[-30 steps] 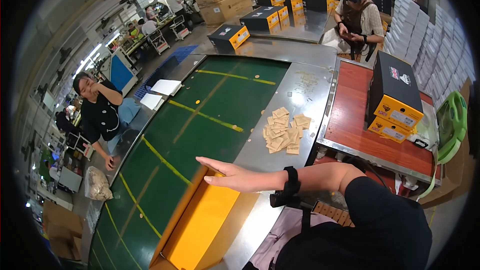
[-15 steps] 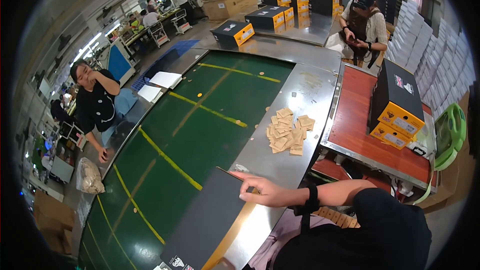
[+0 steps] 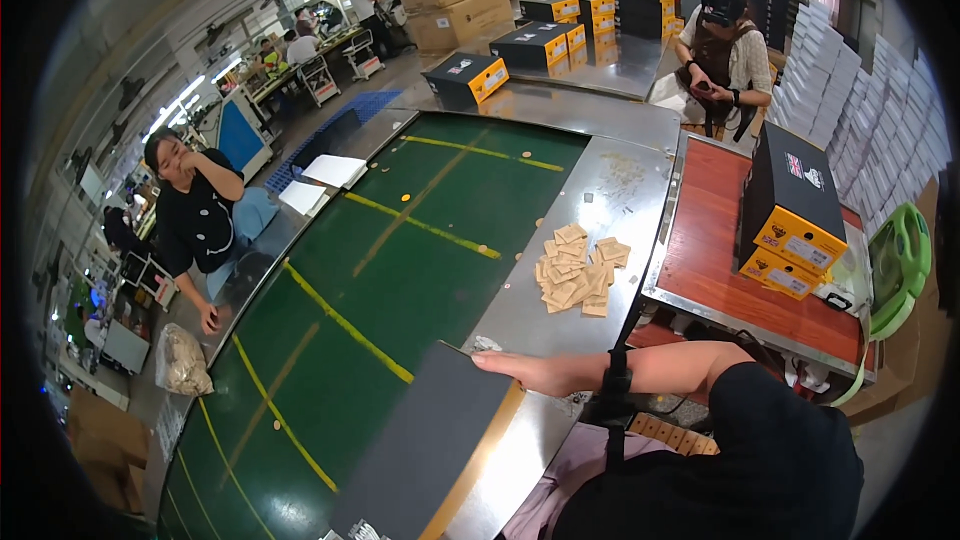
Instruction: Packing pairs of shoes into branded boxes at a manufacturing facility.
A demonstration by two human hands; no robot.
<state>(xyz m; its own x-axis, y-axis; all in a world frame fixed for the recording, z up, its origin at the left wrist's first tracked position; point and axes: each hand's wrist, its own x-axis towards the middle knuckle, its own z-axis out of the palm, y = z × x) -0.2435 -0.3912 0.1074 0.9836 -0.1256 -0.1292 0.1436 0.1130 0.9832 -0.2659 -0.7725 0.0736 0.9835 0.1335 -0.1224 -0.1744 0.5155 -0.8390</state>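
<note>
A long black shoe box (image 3: pixel 425 450) with an orange side lies in front of me. It spans the green belt's near edge and the metal ledge. My right hand (image 3: pixel 525 375) is at its far end, thumb along the lid's corner, the other fingers mostly hidden behind the edge. The hand looks closed on that end. A small crumpled clear scrap (image 3: pixel 486 343) lies just beyond it. Farther along the ledge is a loose pile of small brown paper packets (image 3: pixel 578 272). My left hand is out of view.
The green conveyor belt (image 3: pixel 330 290) carries yellow lines. Across it sits a co-worker (image 3: pixel 195 200) beside a bag of packets (image 3: pixel 183 360). At right, stacked shoe boxes (image 3: pixel 790 200) stand on a red table (image 3: pixel 700 250). Another person (image 3: pixel 725 50) is beyond. More boxes (image 3: pixel 540 45) stand behind.
My right hand has changed from bent fingers over the lid's far corner to a straighter hold along the end. The near end's printed label has slid lower and looks blurred.
</note>
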